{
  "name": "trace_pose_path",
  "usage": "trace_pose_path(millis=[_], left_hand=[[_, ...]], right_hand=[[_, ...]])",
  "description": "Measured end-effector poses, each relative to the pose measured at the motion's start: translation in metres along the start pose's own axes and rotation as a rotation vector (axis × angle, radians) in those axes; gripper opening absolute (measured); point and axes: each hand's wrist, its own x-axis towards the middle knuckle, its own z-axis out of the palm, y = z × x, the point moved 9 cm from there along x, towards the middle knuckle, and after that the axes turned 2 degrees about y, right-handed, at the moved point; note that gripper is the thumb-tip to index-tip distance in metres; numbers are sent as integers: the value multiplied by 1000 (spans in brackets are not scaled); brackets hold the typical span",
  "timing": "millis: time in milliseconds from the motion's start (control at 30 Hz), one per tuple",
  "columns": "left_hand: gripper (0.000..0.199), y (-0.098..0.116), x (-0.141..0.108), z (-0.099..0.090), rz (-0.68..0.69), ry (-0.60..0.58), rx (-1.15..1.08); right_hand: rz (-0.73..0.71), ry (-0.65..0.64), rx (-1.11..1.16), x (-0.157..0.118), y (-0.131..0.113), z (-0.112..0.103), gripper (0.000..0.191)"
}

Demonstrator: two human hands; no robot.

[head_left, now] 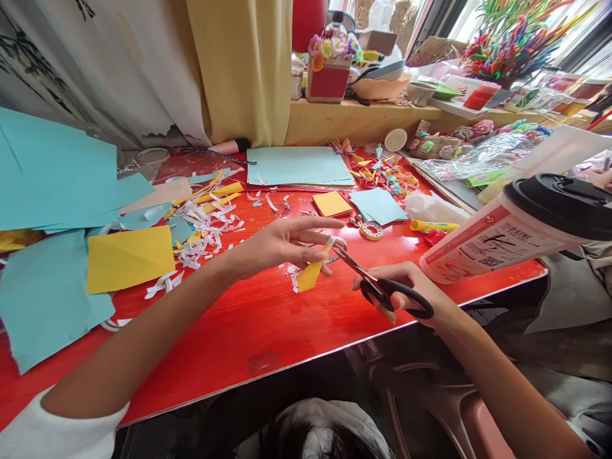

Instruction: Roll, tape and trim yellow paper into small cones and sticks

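Over the red table my left hand [299, 242] pinches a small folded yellow paper [310, 275] between thumb and fingers, with a thin white edge showing at its top. My right hand [404, 290] has its fingers through the black handles of a pair of scissors [354, 264]. The scissor blades point up and left and reach the fingers of my left hand, close to the paper's upper edge. Whether the blades touch the paper is hard to tell. White paper snippets [289, 273] lie on the table just behind the yellow piece.
A large lidded cup [497, 239] stands right of my right hand. Yellow squares [331, 203] and blue squares [378, 206] lie beyond my hands. Blue sheets [52, 287] and white shreds [210, 223] cover the left side. The table's front edge [335, 349] runs below my hands.
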Motion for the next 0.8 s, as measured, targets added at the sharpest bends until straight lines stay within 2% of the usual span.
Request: trace_pose_path(millis=[133,400,633,800], left_hand=[[46,1,-1,6,-11,-48,-13],[47,1,-1,5,-16,-38,66],[46,1,-2,11,-62,-84,114],[46,0,-2,15,-47,-132,143]], right_hand=[[-11,5,10,1,0,0,59],[-6,17,11,2,1,1,56],[55,44,2,0,3,1,54],[73,61,-65,-2,4,0,47]])
